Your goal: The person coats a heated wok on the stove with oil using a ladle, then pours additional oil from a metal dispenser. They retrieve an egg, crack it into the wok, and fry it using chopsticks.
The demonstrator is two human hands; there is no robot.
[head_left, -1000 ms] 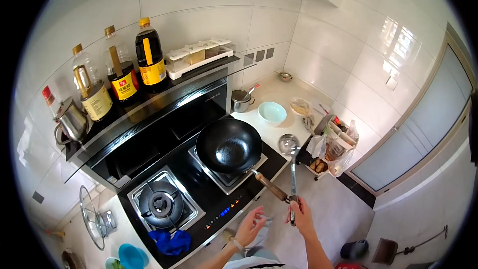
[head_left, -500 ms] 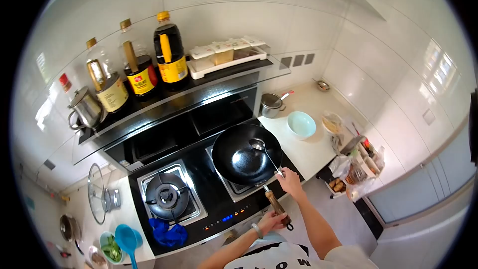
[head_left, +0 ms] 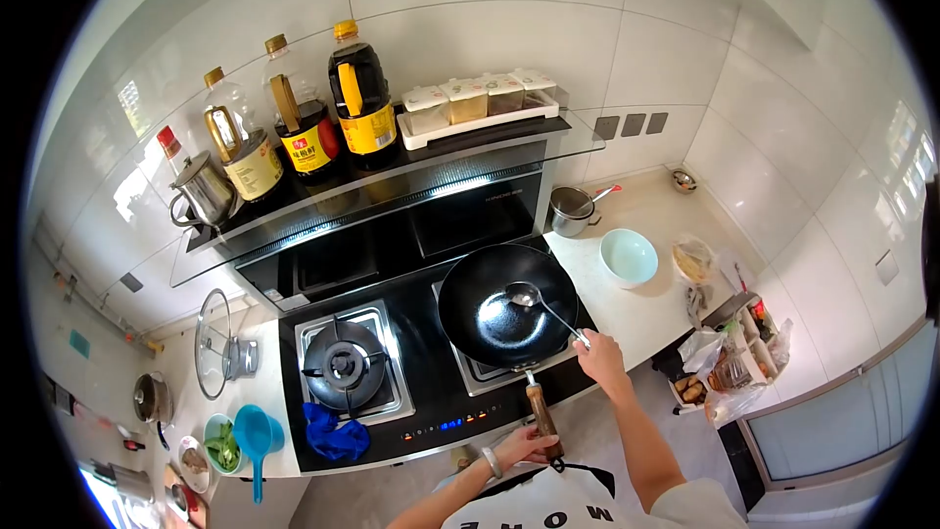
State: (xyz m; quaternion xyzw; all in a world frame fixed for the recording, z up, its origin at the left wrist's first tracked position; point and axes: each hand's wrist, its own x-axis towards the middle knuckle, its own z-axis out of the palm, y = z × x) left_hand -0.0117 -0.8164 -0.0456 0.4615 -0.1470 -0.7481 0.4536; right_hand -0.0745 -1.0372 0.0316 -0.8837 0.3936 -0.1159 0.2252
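A black wok (head_left: 480, 328) sits on the right burner of the black stove (head_left: 421, 431). Its wooden handle (head_left: 540, 409) points toward me, and my left hand (head_left: 526, 446) is wrapped round the handle's end. My right hand (head_left: 600, 358) grips the upper end of a metal ladle (head_left: 558, 316). The ladle's bowl rests inside the wok, right of its middle. Inside, the wok shows only a shiny dark surface.
A pale bowl (head_left: 629, 258) and a metal pot (head_left: 570, 212) stand right of the stove. Seasoning bottles (head_left: 368, 118) line the shelf. A blue cloth (head_left: 335, 433) lies by the left burner (head_left: 343, 364). Beyond it are a blue scoop (head_left: 257, 431) and a bowl of greens (head_left: 224, 444).
The ladle has gone from beside the wok down into it. My left hand, open and free at first, has taken hold of the wok's handle. The view has turned left.
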